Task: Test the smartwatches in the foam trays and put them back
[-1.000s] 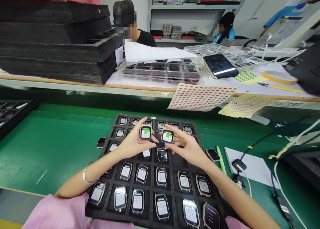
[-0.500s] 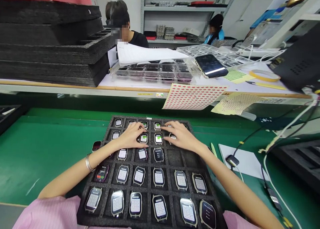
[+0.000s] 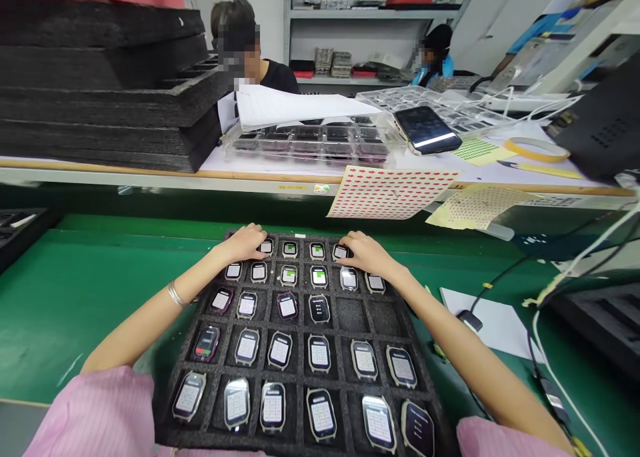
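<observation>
A black foam tray [image 3: 299,370] holds rows of square-faced smartwatches, most with lit screens showing a white grid. At the tray's far left corner, my left hand [image 3: 244,242] lies with curved fingers and thumb apart beside a back-row smartwatch [image 3: 266,247]. My right hand [image 3: 364,252] is at the far right, its thumb and fingers spread at the edge of another smartwatch [image 3: 341,252]. Between the hands, a smartwatch [image 3: 317,251] and the smartwatch [image 3: 319,276] in front of it show green patches. Two compartments at the right of the third row hold no watch.
Stacked black foam trays [image 3: 100,104] stand on the shelf at left. Clear plastic trays [image 3: 305,147], a phone [image 3: 427,130] and yellow tape [image 3: 537,149] lie along it. A sticker sheet [image 3: 393,192] hangs from its edge. Cables [image 3: 537,324] run at right. Two people sit beyond.
My hands have moved apart, left hand to the left and right hand slightly right and away. The middle watches are uncovered. A dark red-edged watch by the tray's left edge now sits in a compartment.
</observation>
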Available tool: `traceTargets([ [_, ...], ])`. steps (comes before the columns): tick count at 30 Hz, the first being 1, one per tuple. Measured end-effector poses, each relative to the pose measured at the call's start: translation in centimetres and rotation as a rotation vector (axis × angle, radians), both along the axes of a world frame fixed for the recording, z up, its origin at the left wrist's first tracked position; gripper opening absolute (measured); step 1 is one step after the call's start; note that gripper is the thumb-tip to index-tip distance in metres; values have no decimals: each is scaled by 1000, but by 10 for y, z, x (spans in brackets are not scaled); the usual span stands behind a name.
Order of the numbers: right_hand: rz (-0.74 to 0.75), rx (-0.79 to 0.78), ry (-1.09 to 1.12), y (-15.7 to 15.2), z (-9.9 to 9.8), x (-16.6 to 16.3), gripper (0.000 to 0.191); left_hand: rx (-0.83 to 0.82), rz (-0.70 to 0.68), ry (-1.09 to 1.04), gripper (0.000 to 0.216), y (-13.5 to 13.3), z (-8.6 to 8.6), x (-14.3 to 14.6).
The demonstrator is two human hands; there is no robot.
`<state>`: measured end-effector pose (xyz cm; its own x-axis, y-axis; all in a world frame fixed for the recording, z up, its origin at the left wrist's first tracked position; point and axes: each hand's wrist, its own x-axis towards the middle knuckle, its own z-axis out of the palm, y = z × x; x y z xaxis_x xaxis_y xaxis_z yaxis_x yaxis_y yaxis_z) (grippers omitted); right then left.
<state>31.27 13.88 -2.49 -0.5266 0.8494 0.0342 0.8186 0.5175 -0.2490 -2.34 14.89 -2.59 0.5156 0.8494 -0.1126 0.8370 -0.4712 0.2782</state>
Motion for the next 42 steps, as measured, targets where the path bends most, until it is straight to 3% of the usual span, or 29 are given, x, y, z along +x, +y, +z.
traceTargets([
  [4, -25, -43, 169, -5, 7, 1, 30, 5, 24, -186, 29, -4, 0, -1],
  [8, -26, -115, 380, -29, 29, -2, 50, -32, 33, -489, 38, -20, 12, 0],
  [10, -21, -191, 558, -47, 45, -12, 60, -71, 34, -649, 47, -35, 25, 7],
  [12, -20, -371, 920, -66, 61, -26, 63, -135, 5, -853, 52, -53, 39, 17],
  [15, -17, -482, 1202, -90, 78, -47, 54, -397, -44, -1454, 49, -81, 60, 35],
  [19, -73, -519, 1267, -106, 82, -65, 50, -753, 48, -1764, 43, -107, 74, 51],
  [22, -94, -557, 1254, -110, 77, -68, 55, -1036, 204, -1800, 40, -117, 75, 55],
  [24, -86, -568, 1249, -111, 74, -69, 55, -1092, 276, -1806, 40, -119, 75, 55],
  [30, -70, -560, 1276, -111, 69, -70, 33, -857, 356, -1656, 55, -119, 71, 51],
  [34, -148, -452, 1274, -110, 67, -70, 21, -828, 245, -1625, 61, -124, 73, 54],
  [42, -109, -409, 1277, -117, 68, -68, 20, -675, 126, -1574, 21, -131, 68, 63],
])
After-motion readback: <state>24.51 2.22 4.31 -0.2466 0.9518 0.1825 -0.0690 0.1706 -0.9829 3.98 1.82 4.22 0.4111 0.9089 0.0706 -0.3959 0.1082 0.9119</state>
